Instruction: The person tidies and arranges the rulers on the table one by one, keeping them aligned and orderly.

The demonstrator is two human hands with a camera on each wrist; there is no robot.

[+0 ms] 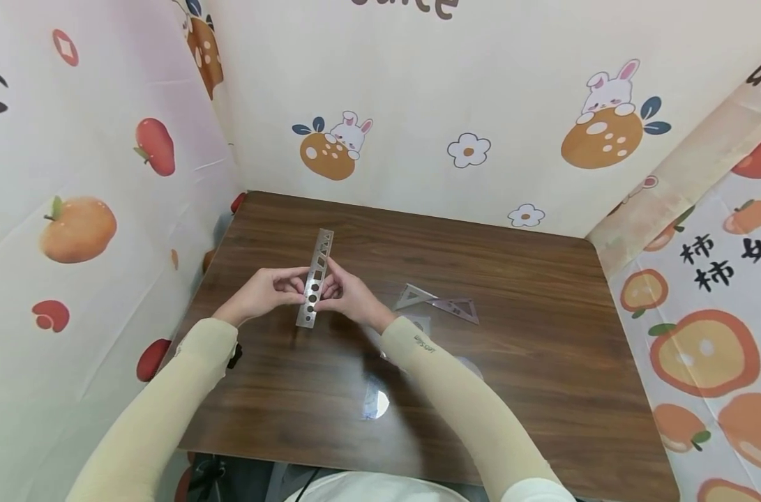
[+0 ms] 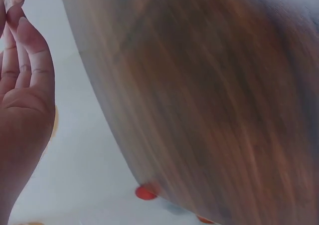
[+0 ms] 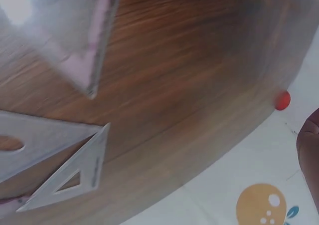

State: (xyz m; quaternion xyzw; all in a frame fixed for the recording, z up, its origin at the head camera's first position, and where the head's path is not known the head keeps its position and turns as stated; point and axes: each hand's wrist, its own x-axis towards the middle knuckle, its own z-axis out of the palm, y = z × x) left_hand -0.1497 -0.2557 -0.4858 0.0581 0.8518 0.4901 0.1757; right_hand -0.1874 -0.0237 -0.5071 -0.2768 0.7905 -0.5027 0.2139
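A narrow, clear stencil ruler [image 1: 317, 280] with a row of cut-out shapes stands raised over the left part of the table, its far end leaning slightly right. On its left edge, the thumb and fingers of my left hand [image 1: 261, 291] pinch it. My right hand [image 1: 355, 296] pinches the opposite edge between thumb and fingers. In the left wrist view, the left hand [image 2: 25, 98] shows at the side, with only a sliver of clear plastic at its fingertips. The right wrist view catches just part of the right hand [image 3: 310, 150] at its edge.
Right of the hands, a clear set square [image 1: 410, 296] and a purplish one [image 1: 460, 308] overlap on the brown table [image 1: 543, 362]. Nearer me lies a shiny clear piece [image 1: 375, 401]. A rounded clear piece [image 1: 471, 367] is partly hidden by my right forearm. Printed curtains enclose the table.
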